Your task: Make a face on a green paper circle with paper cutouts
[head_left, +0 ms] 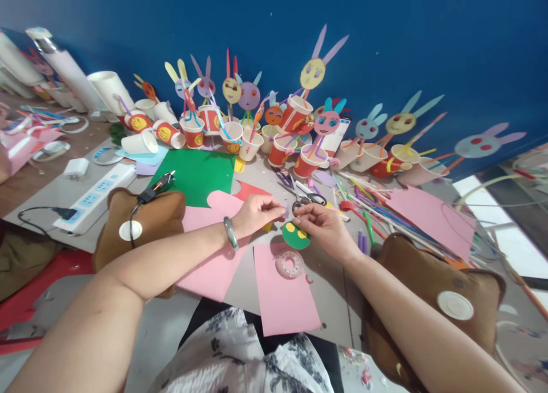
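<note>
My right hand pinches the edge of a green paper disc with yellow spots. Close by on the left, my left hand has thumb and forefinger pressed together at a small purple piece, too small to make out well. A ring-shaped roll of tape lies below the disc on a pink paper sheet. Scissors rest on the table just beyond the right hand. Beneath my left forearm is another pink sheet.
Paper cups with rabbit-faced paper figures line the blue wall. A green sheet lies behind the left hand. Brown cushions flank my arms, beside a power strip. Coloured sticks are strewn at right.
</note>
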Motion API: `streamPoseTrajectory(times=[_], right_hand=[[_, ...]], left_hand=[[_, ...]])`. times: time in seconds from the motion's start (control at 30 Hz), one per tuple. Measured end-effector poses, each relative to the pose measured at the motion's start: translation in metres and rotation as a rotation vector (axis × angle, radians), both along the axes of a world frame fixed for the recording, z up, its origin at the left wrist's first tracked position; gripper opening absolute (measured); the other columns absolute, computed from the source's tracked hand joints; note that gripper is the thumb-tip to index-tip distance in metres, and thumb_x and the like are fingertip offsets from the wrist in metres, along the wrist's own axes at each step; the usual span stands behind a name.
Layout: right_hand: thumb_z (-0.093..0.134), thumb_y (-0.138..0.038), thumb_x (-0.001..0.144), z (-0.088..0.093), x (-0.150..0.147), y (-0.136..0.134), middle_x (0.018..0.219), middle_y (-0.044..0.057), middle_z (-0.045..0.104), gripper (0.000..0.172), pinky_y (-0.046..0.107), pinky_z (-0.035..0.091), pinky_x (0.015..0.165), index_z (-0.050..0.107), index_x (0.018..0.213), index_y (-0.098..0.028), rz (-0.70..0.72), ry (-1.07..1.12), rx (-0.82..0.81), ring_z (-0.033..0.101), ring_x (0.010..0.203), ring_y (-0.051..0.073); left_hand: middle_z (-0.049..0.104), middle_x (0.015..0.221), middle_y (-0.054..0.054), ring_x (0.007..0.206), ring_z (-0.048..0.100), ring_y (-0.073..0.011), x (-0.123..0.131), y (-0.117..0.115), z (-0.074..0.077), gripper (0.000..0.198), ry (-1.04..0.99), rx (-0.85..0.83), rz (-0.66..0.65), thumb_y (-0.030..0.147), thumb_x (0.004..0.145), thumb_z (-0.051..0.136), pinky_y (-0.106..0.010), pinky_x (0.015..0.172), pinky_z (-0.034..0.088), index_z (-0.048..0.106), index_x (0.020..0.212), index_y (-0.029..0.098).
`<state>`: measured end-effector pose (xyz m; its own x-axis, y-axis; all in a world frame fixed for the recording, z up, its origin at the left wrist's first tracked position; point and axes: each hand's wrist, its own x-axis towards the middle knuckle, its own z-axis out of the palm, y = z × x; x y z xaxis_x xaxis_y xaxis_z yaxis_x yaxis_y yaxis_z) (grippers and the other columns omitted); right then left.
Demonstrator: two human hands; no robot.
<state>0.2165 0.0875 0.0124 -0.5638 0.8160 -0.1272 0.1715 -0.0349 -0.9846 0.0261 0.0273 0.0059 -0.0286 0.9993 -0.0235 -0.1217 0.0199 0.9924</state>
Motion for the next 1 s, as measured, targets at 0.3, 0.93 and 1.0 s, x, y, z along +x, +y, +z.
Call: streamPoseTrajectory(times=[0.3,0.93,1.0], right_hand=[[0.080,-0.054,0.071,0.002,-0.004,-0.008,0.070,0.003,0.070,0.039,0.027,0.049,0.057,0.067,0.080,-0.019,0.047,-0.031,0.052,0.063,0.062,0.015],[0.080,-0.051,0.072,0.006,-0.004,-0.013,0.069,0.000,0.063,0.036,0.025,0.044,0.054,0.064,0.077,-0.020,-0.111,0.036,0.140,0.054,0.059,0.011],[0.079,-0.049,0.073,0.006,-0.003,-0.012,0.069,-0.001,0.062,0.033,0.025,0.044,0.055,0.064,0.077,-0.020,-0.116,0.048,0.155,0.053,0.059,0.011]], left_hand=[[0.067,0.066,-0.003,0.060,0.059,-0.0094,0.006,-0.005,0.004,0.036,0.032,-0.004,-0.028,0.044,0.070,0.082,-0.022,0.060,0.047,0.069,0.074,0.010],[0.059,0.057,0.001,0.052,0.055,-0.0072,0.008,-0.013,0.017,0.047,0.035,-0.152,-0.229,0.053,0.064,0.084,-0.019,0.049,0.041,0.064,0.066,0.011],[0.058,0.055,0.002,0.049,0.054,-0.0069,0.008,-0.013,0.017,0.047,0.043,-0.154,-0.227,0.054,0.065,0.083,-0.019,0.047,0.038,0.062,0.065,0.012]])
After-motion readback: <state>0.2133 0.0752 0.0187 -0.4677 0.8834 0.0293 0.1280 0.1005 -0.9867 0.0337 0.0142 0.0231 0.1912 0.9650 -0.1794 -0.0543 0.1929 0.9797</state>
